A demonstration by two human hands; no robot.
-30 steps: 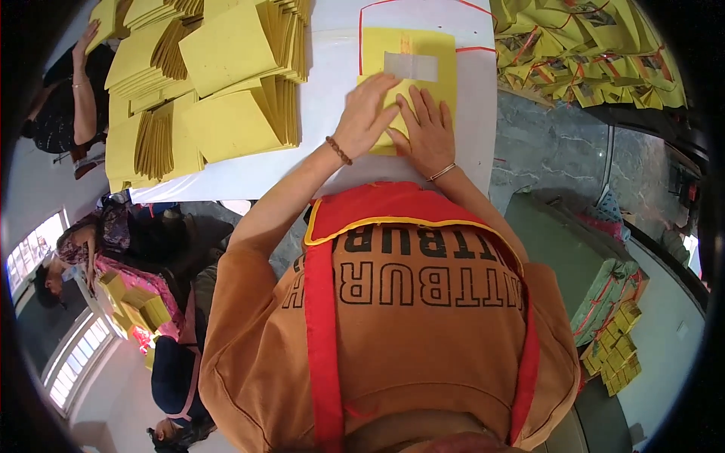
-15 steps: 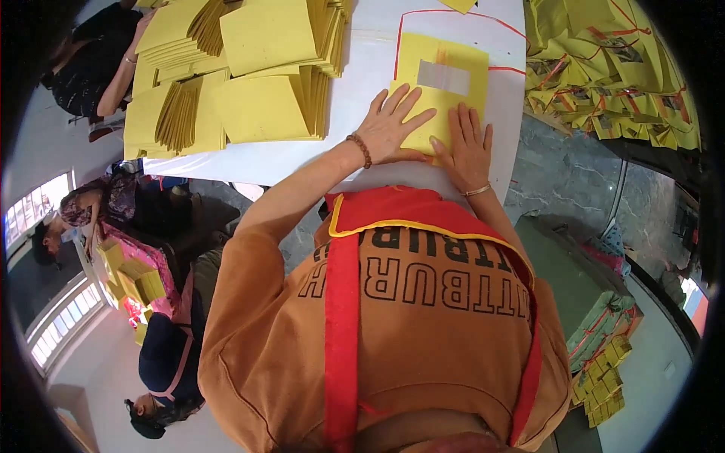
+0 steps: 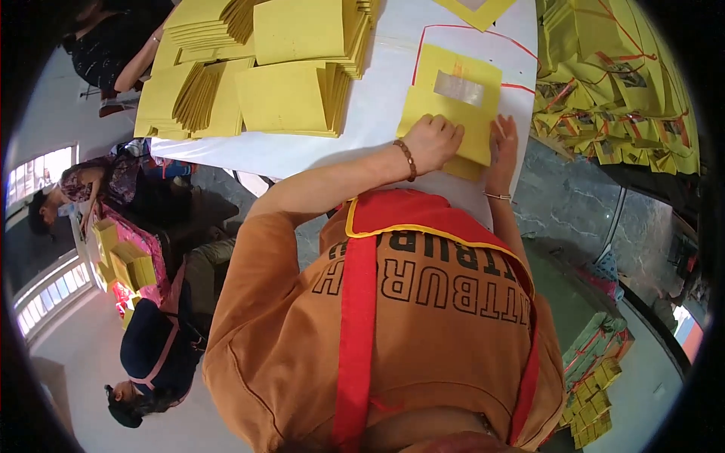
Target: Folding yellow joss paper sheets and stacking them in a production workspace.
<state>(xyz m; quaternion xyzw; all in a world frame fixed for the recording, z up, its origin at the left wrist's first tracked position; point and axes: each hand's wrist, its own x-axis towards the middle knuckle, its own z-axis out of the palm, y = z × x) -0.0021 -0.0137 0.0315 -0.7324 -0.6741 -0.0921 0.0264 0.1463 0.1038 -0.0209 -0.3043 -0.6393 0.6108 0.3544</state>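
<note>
- The red apron (image 3: 423, 211) lay nearest, just short of the tabletop (image 3: 385, 98) edge.
- The left hand (image 3: 435, 142) was curled over the near part of the yellow paper (image 3: 427, 102); its fingertips were tucked out of sight, so whether they pinched a layer could not be told.
- The right hand (image 3: 504, 151) stood edge-on at the paper's right side, fingers loosely extended and apart, not visibly closed on anything.
- The paper lay between the 2 hands, with at least 2 layers showing at its near end; good handling probably meant lining up those edges, with 1 hand steadying the side, and pressing evenly along the fold.
- The grey patch (image 3: 459, 88) sat farther up the paper, best left unwrinkled.
- Folded yellow stacks (image 3: 291, 98) stood to the left, well apart.
- Another yellow sheet (image 3: 491, 11) lay beyond.
</note>
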